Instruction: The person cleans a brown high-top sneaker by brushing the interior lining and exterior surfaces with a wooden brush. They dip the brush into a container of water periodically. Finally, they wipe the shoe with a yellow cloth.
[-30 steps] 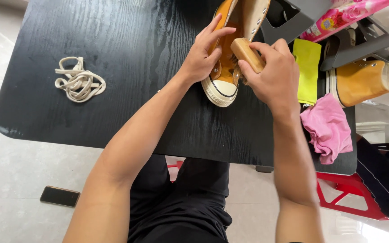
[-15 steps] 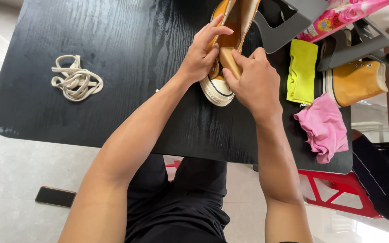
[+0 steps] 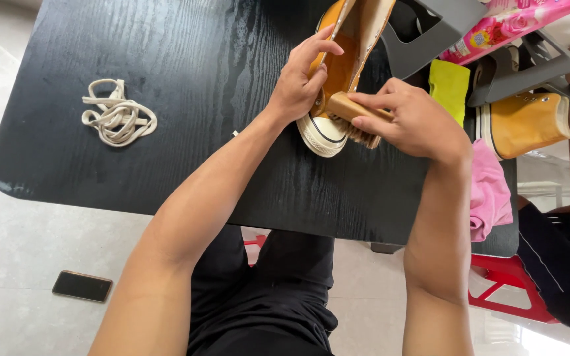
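On the table [image 3: 166,53], a shoe [image 3: 334,86] gets brushed.
Left hand [image 3: 298,82] grips it; right hand [image 3: 417,122] clasps the brush [image 3: 354,118] at its toe. Laces [image 3: 117,120] already out.

The top edge is cutting off the upper part of the yellow shoe [image 3: 338,66], so its opening is not showing. The left hand [image 3: 298,86] is covering part of the shoe's side, and the right hand [image 3: 417,122] is hiding most of the wooden brush [image 3: 354,118] (only one end and some bristles are peeking out). The right edge is cropping the second shoe [image 3: 526,122] and the pink cloth [image 3: 489,191]. The counter [image 3: 186,132] is hiding the person's knees.
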